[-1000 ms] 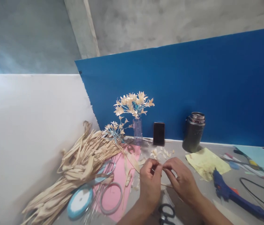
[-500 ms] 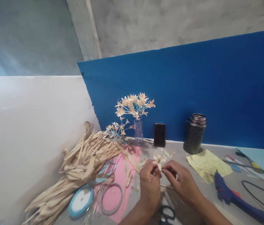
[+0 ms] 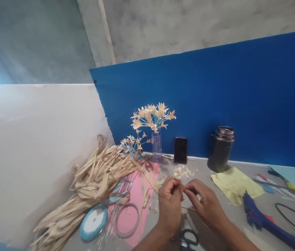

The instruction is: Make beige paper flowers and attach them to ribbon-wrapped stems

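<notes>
Left hand [image 3: 170, 205] and right hand [image 3: 204, 202] work fingertip-to-fingertip above the grey bench [image 3: 201, 174], fingers closed in a pinch; any gripped item is hidden. Cream, petal-shaped scraps [image 3: 184, 172] lie just beyond; black-handled scissors [image 3: 182, 238] lie between the forearms

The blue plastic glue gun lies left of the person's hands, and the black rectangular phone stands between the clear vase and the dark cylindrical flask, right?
Not quite: the head view shows the blue plastic glue gun lying to the right of both the left hand and the right hand. The rest holds.
</notes>
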`<state>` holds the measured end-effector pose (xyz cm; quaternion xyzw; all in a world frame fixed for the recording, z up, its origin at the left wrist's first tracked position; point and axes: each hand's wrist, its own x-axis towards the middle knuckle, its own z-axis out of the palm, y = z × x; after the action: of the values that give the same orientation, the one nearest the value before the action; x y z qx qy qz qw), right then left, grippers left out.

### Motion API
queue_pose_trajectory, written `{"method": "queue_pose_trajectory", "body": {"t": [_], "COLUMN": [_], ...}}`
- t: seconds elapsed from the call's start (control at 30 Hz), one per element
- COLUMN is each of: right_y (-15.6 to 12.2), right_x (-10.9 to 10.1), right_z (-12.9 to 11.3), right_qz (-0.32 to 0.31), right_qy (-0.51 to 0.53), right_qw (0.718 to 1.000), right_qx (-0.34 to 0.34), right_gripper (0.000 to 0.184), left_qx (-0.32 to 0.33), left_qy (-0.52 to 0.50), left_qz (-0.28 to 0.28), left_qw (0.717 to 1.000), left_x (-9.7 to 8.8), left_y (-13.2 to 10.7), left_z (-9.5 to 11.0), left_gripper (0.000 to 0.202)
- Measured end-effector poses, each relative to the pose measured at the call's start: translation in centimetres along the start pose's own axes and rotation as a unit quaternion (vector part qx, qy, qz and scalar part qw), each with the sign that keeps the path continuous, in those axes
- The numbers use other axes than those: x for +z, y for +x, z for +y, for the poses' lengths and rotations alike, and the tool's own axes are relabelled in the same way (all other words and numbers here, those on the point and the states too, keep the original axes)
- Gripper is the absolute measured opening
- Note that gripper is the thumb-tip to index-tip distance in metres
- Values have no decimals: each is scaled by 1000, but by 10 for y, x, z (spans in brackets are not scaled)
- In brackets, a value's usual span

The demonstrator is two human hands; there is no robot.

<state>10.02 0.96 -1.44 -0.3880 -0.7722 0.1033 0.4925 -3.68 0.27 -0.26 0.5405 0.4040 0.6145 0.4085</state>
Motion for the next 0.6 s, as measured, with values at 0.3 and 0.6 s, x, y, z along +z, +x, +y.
{"method": "queue_pose_trajectory", "body": {"t": [0.3,0.6], "right_y": [4,11], "right_x": [-7,-22], "right_z": [-2,6], "right_qz": [-30,-74], "right_qy": [21,19], "right_qw": [999,996], "right_qx": [9,-47], "right_gripper": [27,25], "left_qx": [16,-6], "left_qy": [-39,-30], "left_qz": [-46,-140], "left_qw": [998,990], "left_x": [-2,-11], "left_y": [1,10], "left_z": [2,12], "left_gripper": [10,5]}}
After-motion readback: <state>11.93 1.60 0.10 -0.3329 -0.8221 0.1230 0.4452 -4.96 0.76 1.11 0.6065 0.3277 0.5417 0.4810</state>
